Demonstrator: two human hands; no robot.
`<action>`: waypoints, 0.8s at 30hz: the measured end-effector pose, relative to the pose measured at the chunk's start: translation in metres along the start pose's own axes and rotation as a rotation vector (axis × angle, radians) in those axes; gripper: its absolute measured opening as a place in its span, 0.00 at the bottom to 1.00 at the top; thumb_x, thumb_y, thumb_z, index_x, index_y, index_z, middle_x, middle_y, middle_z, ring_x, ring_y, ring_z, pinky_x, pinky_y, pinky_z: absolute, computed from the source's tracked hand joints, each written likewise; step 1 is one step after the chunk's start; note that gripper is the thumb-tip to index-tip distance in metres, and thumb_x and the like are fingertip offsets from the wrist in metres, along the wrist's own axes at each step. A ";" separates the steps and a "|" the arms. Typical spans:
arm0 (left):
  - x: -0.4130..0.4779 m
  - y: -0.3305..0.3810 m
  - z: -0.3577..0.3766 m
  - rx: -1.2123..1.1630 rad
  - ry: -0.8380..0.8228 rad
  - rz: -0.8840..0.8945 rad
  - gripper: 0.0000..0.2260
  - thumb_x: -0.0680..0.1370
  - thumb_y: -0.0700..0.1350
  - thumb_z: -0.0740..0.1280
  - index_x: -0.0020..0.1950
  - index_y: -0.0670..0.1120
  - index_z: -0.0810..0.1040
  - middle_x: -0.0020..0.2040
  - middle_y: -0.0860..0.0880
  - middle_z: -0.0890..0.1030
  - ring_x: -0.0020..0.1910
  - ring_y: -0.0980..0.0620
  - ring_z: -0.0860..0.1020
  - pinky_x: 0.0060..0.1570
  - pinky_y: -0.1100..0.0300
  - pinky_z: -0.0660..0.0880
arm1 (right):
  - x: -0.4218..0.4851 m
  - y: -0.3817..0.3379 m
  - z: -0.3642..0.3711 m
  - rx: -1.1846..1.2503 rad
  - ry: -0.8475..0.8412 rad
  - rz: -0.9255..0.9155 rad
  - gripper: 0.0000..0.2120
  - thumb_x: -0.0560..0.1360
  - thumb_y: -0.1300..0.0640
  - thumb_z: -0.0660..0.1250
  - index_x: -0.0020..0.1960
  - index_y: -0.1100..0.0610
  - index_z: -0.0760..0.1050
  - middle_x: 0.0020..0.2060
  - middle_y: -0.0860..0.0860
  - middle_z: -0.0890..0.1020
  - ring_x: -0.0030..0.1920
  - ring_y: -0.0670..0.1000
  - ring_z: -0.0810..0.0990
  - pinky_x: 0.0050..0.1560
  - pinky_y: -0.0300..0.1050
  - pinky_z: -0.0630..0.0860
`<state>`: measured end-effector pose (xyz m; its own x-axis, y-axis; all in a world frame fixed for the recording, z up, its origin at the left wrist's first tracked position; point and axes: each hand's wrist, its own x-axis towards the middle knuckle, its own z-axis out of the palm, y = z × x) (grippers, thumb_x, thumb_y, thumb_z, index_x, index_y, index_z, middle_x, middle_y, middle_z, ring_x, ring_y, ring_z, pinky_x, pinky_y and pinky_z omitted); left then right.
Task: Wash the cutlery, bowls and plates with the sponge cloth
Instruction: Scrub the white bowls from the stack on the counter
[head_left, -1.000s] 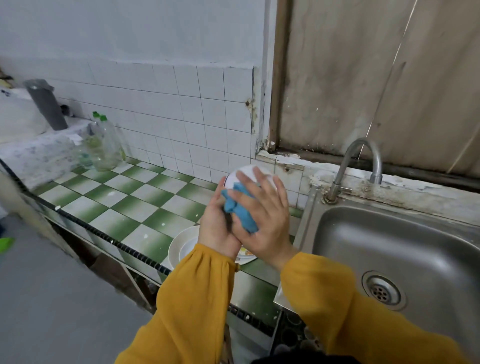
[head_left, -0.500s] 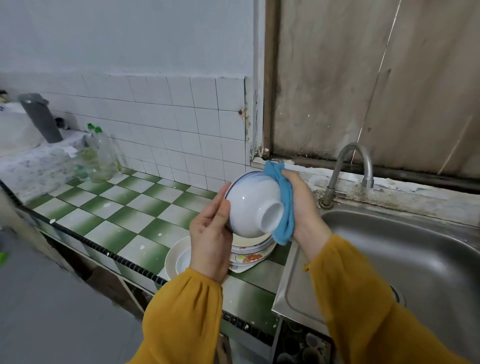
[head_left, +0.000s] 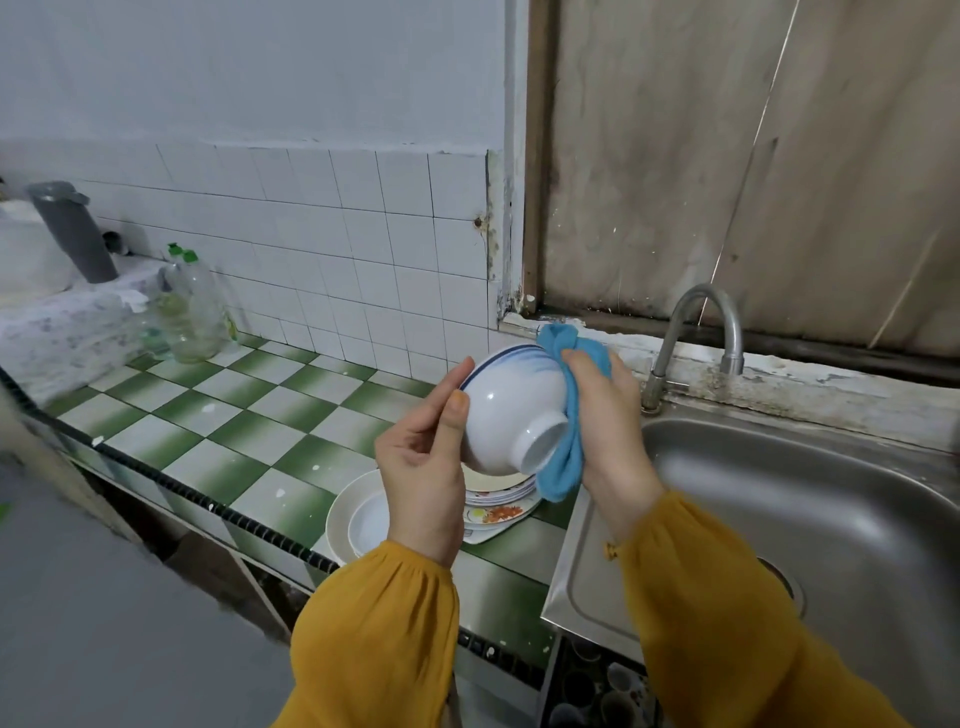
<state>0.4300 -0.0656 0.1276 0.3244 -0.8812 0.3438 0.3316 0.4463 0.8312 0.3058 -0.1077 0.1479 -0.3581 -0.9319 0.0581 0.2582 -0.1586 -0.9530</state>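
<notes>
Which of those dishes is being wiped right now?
The blue-rimmed bowl, held up with the blue cloth against it. The plain bowl and flowered plates lie untouched on the counter beneath.

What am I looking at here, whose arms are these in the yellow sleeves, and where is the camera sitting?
There is no machine here: a person wears a camera on the head, so the picture looks forward and down at their own arms. The left hand holds a white bowl with a blue rim line, tipped so its foot faces the camera. The right hand grips a blue sponge cloth against the bowl's side. Below, on the green-and-white tiled counter, lie a stack of plates and a white dish. To the right is a steel sink with a tap.
</notes>
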 end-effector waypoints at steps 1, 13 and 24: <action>0.000 0.002 0.004 0.022 -0.006 0.025 0.09 0.78 0.37 0.67 0.53 0.49 0.82 0.47 0.57 0.85 0.51 0.58 0.82 0.49 0.62 0.79 | -0.002 0.000 0.002 -0.062 0.010 -0.132 0.07 0.77 0.60 0.66 0.43 0.49 0.75 0.38 0.49 0.78 0.39 0.48 0.76 0.45 0.48 0.74; 0.024 0.001 0.007 -0.236 0.272 -0.224 0.10 0.81 0.38 0.62 0.60 0.43 0.78 0.46 0.56 0.84 0.45 0.55 0.81 0.50 0.55 0.78 | -0.025 0.036 0.009 -0.231 -0.079 -0.693 0.15 0.74 0.61 0.61 0.60 0.50 0.72 0.71 0.57 0.69 0.72 0.49 0.67 0.71 0.40 0.66; 0.022 -0.003 0.003 -0.307 0.314 -0.328 0.08 0.82 0.39 0.61 0.54 0.46 0.79 0.53 0.49 0.83 0.51 0.48 0.79 0.62 0.41 0.73 | -0.015 0.025 0.008 -0.602 -0.208 -0.785 0.11 0.70 0.56 0.62 0.43 0.65 0.74 0.72 0.62 0.67 0.65 0.49 0.70 0.61 0.22 0.58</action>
<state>0.4333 -0.0869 0.1342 0.3935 -0.9140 -0.0983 0.6881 0.2220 0.6908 0.3252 -0.1003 0.1251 -0.0539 -0.6824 0.7290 -0.4996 -0.6137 -0.6114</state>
